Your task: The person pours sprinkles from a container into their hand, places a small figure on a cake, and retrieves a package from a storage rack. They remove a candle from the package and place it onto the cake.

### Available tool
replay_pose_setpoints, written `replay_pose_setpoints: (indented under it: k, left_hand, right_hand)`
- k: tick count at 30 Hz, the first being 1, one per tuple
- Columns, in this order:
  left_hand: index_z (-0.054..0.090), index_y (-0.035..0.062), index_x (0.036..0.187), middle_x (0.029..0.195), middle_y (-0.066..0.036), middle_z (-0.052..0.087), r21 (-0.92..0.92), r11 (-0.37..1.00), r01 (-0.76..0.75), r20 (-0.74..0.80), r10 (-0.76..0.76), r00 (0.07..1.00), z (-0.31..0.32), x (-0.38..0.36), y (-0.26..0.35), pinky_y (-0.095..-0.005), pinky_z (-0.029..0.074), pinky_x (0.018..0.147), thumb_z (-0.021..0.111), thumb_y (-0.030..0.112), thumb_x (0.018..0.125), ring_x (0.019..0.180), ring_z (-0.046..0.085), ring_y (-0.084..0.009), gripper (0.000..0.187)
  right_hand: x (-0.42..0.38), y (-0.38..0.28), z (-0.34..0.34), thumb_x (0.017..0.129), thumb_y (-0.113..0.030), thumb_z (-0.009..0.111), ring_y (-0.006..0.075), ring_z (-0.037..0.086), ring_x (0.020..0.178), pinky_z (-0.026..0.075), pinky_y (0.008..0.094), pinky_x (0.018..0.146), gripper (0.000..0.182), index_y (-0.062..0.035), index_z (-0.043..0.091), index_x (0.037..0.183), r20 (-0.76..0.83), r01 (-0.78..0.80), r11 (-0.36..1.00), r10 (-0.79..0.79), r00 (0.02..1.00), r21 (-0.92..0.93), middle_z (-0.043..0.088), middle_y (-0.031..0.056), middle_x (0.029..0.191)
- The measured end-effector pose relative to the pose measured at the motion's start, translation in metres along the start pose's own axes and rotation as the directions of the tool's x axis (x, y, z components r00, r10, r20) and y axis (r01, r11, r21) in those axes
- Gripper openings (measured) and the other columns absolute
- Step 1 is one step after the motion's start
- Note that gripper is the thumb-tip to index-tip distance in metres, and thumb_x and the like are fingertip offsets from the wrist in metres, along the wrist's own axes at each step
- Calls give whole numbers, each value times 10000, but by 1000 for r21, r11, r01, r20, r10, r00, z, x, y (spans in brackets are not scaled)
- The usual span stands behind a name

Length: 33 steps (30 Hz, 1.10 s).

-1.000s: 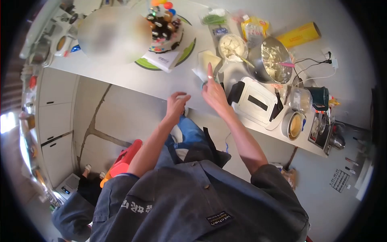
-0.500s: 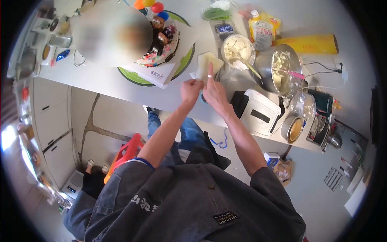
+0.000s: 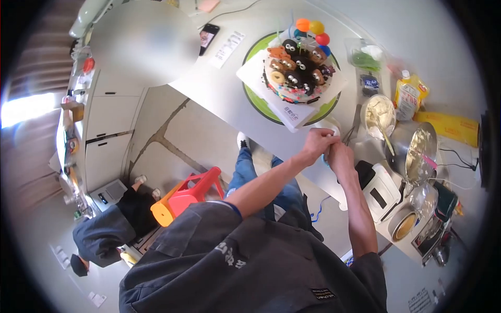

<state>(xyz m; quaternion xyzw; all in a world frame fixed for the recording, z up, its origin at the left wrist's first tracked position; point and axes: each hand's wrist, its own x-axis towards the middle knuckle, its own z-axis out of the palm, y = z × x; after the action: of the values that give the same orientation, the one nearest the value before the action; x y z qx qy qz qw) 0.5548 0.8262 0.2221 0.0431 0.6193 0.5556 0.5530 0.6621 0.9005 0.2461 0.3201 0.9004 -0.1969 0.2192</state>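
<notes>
My left hand and my right hand meet at the front edge of the worktop. Their fingers are closed and pressed together at a small white bit, too small and covered to name. Just beyond the fingertips lies a pale sheet or cloth, mostly hidden. A decorated cake stands to the upper left, with dark googly-eyed figures, cookies, sprinkles and coloured balls on top. It sits on a white board over a green-rimmed round turntable.
To the right are a bowl of cream with a spatula, a metal bowl with cream, a white lidded container and a yellow pouch. A phone lies at left. A red stool and another person are behind.
The view has swung left, bringing the whole cake into sight. My right index finger, stretched out before, is now bent in against my left fingers.
</notes>
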Motion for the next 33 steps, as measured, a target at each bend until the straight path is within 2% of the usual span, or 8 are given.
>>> replay_pose_setpoints:
  k: [3,9,12,14,17,21,28,33]
  left_hand:
    - [703,3,859,659,-9,593,23,998,54,124,-56,991,5,9,3,-287,396,490,752,193,877,561,513,-77,197]
    - [729,-15,1088,770,-103,690,245,878,-412,104,399,911,12,21,-9,-319,464,582,659,378,959,582,555,-125,420]
    - [700,-34,1165,858,-155,713,355,909,-218,171,166,971,-13,0,-13,-340,485,617,530,499,1015,572,551,-152,580]
    - [675,-38,1213,860,-145,700,302,952,-41,207,-24,978,-31,-27,-9,-324,468,572,461,553,1033,554,533,-142,653]
    - [623,-39,1288,858,-117,675,204,967,152,283,-207,937,-46,-65,10,-290,409,491,406,604,1046,514,485,-119,720]
    - [503,-30,1403,886,-89,642,67,963,259,424,-263,867,-68,-87,25,-249,306,418,376,626,1051,460,396,-85,755]
    - [480,-29,1415,943,-104,653,80,966,247,483,-254,838,-119,-116,65,-253,388,412,359,597,1067,528,517,-95,726]
    - [538,9,1392,1014,-121,662,58,993,107,523,-122,844,-159,-119,67,-285,562,653,476,546,1050,725,666,-156,639]
  right_hand:
    - [-22,-18,-10,861,-36,558,419,712,765,570,533,706,393,40,609,1243,-69,-51,998,52,996,24,713,246,826]
    - [-73,-32,-26,883,-42,581,412,708,747,558,475,662,251,-16,731,1082,-169,-120,992,127,977,47,719,201,793]
    - [-80,-6,9,883,-78,659,316,713,679,533,402,627,313,-39,722,1187,-299,-104,840,302,905,533,711,172,747]
    - [-88,-17,-3,886,-129,745,123,592,604,447,290,557,343,-27,725,1212,-23,-216,553,392,920,804,682,66,709]
    - [-95,-58,-26,899,-140,770,40,490,596,349,215,521,302,-2,740,1166,122,-214,236,351,928,948,638,-28,747]
    - [-94,-86,-28,902,-107,762,44,494,605,350,212,538,250,-3,748,1129,130,-170,137,263,956,976,644,-20,753]
    - [-96,-133,-36,900,-114,765,44,536,625,381,206,538,234,-17,757,1113,108,-161,235,222,969,959,672,-11,779]
    - [-87,-162,-45,895,-127,773,47,560,650,422,201,566,297,-14,735,1167,17,-132,335,325,946,933,695,9,842]
